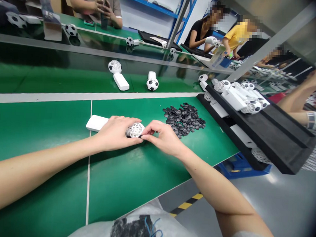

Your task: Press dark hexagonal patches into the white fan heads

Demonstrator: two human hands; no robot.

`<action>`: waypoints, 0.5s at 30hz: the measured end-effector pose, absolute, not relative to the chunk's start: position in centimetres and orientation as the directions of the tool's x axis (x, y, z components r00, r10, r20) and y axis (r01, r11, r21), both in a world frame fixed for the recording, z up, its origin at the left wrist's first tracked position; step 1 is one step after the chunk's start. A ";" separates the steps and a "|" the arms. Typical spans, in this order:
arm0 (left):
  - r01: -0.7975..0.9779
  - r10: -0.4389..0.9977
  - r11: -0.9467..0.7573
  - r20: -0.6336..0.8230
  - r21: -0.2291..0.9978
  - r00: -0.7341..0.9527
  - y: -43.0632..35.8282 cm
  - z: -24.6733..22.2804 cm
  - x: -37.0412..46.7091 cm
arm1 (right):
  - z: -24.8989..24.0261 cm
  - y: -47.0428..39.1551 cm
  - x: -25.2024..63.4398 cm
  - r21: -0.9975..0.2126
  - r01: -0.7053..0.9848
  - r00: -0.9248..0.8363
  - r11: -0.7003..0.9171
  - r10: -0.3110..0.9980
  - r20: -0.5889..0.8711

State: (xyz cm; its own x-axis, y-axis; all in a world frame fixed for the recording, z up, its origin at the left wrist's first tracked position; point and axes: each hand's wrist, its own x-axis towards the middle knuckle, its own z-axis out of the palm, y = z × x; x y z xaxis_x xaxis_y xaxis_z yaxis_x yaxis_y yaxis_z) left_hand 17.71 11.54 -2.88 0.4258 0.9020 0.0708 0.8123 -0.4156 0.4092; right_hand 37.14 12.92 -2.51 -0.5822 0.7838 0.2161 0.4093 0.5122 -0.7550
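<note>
On the green table lies a white piece with a flat handle and a round, football-patterned lattice head. My left hand is wrapped over its neck, with the thumb along the near side of the head. The white handle sticks out to the left from under that hand. My right hand pinches at the right edge of the head, where a bit of black shows by the fingertips; whatever is between them is too small to make out. A pile of small black patches lies beyond my right hand.
Black trays stacked with white football-headed pieces stand at the right. Past the pale strip, a lattice-headed piece and one with black patches lie on the green surface. Co-workers sit opposite, and another person's arm is at the far right.
</note>
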 end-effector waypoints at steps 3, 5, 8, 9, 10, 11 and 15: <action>0.809 0.909 -0.402 0.081 0.430 0.408 11.5 -2.9 18.1 | -2.8 13.2 36.9 -0.796 0.406 -0.548 0.449 0.817 0.181; 0.808 0.912 -0.394 0.082 0.438 0.401 11.5 -2.9 18.2 | -3.3 13.3 36.7 -0.838 0.399 -0.522 0.371 0.844 0.125; 0.796 0.905 -0.406 0.075 0.449 0.420 11.8 -2.7 18.0 | -4.0 13.5 36.9 -0.881 0.372 -0.514 0.292 0.855 0.066; 0.778 0.890 -0.427 0.064 0.461 0.451 12.0 -2.6 17.8 | -4.1 13.7 37.2 -0.889 0.361 -0.522 0.284 0.851 0.060; 0.753 0.869 -0.453 0.047 0.478 0.493 12.1 -2.5 17.5 | -4.2 13.9 37.7 -0.888 0.360 -0.522 0.285 0.851 0.062; 0.729 0.844 -0.475 0.022 0.493 0.535 12.2 -2.4 17.2 | -4.1 14.2 38.5 -0.878 0.378 -0.504 0.295 0.861 0.073; 0.772 0.871 -0.425 -0.019 0.473 0.491 11.9 -2.9 16.4 | -3.5 15.3 42.8 -0.672 0.660 -0.263 0.336 0.941 0.212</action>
State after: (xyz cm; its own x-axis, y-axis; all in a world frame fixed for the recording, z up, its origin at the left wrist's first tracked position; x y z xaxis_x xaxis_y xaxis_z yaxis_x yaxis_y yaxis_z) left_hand 16.38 11.89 -2.91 0.4914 0.8707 -0.0187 0.7716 -0.4253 0.4731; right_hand 42.75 15.27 -3.46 -0.2632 0.9412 0.2116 0.6602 0.3357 -0.6719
